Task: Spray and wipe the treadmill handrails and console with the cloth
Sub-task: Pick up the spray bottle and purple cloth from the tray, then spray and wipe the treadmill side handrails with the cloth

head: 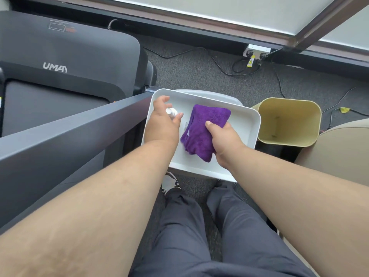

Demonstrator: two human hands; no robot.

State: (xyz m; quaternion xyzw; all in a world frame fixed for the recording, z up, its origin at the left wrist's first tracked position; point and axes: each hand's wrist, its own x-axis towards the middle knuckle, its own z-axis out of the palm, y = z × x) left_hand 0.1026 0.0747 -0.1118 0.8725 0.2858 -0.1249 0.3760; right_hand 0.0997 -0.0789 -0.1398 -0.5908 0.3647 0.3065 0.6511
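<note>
My right hand [223,140] pinches the folded purple cloth [203,130] in the white tray [247,124], mid-frame; it's soft and floppy, so grab the whole fold. Left hand [162,124] curls round the spray bottle [171,112] (probably light, slick plastic).

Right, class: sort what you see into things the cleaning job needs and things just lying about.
Needed: purple cloth gripped by right hand; spray bottle under left hand; treadmill handrail; white tray.

Lying about: yellow bin; wall socket; floor cables.
</note>
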